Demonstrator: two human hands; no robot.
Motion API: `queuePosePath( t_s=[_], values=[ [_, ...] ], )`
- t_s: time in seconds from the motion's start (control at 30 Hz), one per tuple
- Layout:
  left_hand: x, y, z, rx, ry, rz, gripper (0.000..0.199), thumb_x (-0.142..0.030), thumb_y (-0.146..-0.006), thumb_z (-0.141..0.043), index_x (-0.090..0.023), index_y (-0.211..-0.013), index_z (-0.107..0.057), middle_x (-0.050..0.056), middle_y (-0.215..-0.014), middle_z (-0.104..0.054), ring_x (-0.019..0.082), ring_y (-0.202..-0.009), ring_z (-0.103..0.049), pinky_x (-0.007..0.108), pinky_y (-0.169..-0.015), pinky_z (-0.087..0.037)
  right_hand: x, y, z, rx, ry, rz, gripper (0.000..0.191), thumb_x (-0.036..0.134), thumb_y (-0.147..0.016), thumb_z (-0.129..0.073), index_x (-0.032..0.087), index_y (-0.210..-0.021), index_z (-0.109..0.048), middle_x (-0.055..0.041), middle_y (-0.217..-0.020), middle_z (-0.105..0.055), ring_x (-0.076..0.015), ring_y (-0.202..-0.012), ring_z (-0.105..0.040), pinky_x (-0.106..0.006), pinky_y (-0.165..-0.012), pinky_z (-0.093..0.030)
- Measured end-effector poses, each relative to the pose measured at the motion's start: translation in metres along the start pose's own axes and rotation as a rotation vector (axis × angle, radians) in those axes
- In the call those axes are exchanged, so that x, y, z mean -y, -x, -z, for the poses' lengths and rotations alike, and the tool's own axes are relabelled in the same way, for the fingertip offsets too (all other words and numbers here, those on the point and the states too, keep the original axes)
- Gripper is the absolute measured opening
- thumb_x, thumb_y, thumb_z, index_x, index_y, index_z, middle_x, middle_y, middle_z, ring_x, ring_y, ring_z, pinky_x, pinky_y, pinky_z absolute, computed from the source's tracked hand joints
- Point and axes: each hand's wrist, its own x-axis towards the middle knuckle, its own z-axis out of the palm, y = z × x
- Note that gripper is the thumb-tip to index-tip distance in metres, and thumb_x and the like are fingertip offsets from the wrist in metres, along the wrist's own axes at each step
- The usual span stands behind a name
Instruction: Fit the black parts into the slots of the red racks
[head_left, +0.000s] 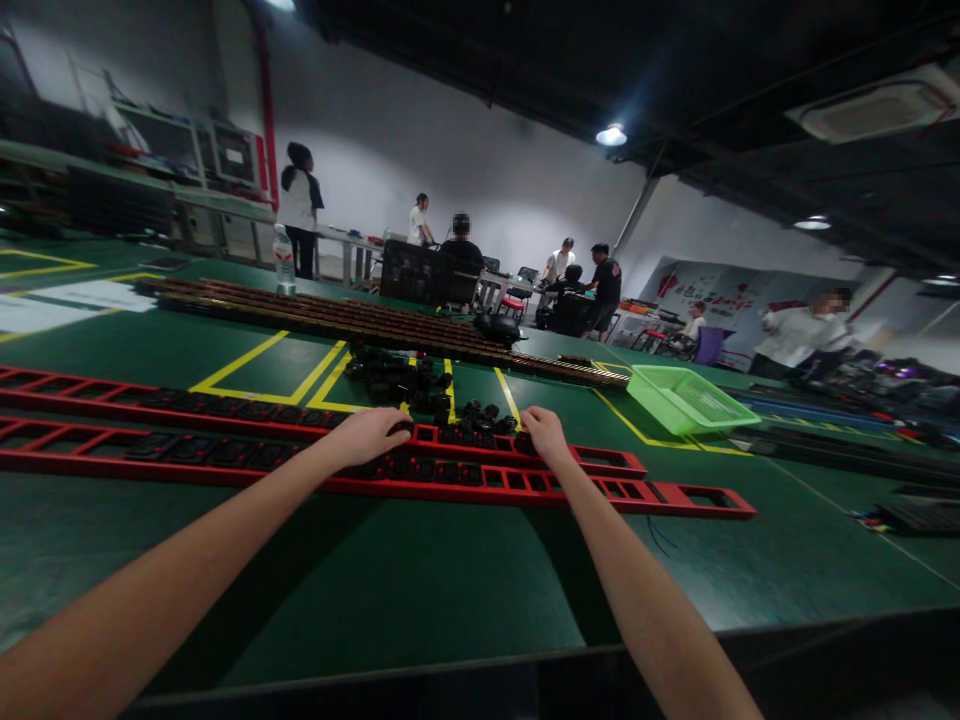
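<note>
Tabletop, green and broad (pixel 450 580), carries everything before us. Two long red slotted frames lie across it, the nearer (pixel 675 500) beside the farther (pixel 639 467), both partly filled with black parts; a light-green plastic basket (pixel 649 400) sits beyond their right ends. Our left hand (pixel 367 436) and right hand (pixel 545 436) curl at the farther frame, fingertips against small dark pieces — pinched or merely touched, we cannot tell. Loose black pieces (pixel 397 380) lie heaped behind; a careless knuckle could scatter them. Uneven pressure might skew the frame — or seat a piece crookedly.
</note>
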Motion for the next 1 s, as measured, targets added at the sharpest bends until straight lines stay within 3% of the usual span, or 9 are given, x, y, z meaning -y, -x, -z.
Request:
queuePosePath(
  t_s=[0.13, 0.4, 0.7, 1.0],
  values=[
    [-0.0007, 0.0007, 0.0003, 0.001, -0.002, 0.003, 0.045, -0.044, -0.092, -0.042, -0.018, -0.121, -0.064, 0.01, -0.121, -0.067, 0.028, -0.107, -0.064, 0.035, -0.09, -0.047, 0.0034, 0.0024, 0.0011, 0.023, 0.013, 0.022, 0.014, 0.03, -0.066, -0.046, 0.021, -0.06, -0.055, -0.001, -0.062, -0.058, -0.0167, -0.063, -0.052, -0.028, -0.061, -0.038],
    [-0.0011, 0.0004, 0.0014, 0.006, -0.008, 0.002, 0.043, -0.044, -0.093, -0.043, -0.019, -0.12, -0.064, 0.01, -0.121, -0.068, 0.028, -0.108, -0.064, 0.034, -0.09, -0.047, 0.0025, 0.0041, -0.0013, 0.068, 0.04, 0.019, 0.017, 0.027, -0.065, -0.046, 0.02, -0.07, -0.062, 0.0002, -0.061, -0.058, -0.016, -0.059, -0.053, -0.027, -0.058, -0.039],
    [-0.0014, 0.0008, 0.0007, 0.001, -0.001, 0.007, 0.042, -0.044, -0.093, -0.042, -0.019, -0.119, -0.065, 0.011, -0.12, -0.068, 0.028, -0.107, -0.064, 0.036, -0.09, -0.047, 0.0026, 0.0025, -0.0031, 0.085, 0.136, 0.059, 0.017, 0.031, -0.071, -0.051, 0.019, -0.068, -0.063, -0.0013, -0.066, -0.062, -0.0163, -0.065, -0.055, -0.027, -0.065, -0.04],
    [0.0009, -0.0003, 0.0, 0.001, -0.007, 0.005, 0.042, -0.044, -0.093, -0.044, -0.02, -0.119, -0.064, 0.01, -0.119, -0.069, 0.028, -0.107, -0.064, 0.034, -0.09, -0.048, -0.0001, 0.0013, -0.0047, 0.083, 0.238, 0.06, 0.018, 0.03, -0.076, -0.051, 0.02, -0.068, -0.064, -0.0022, -0.067, -0.064, -0.0164, -0.065, -0.056, -0.026, -0.062, -0.039]
  ],
)
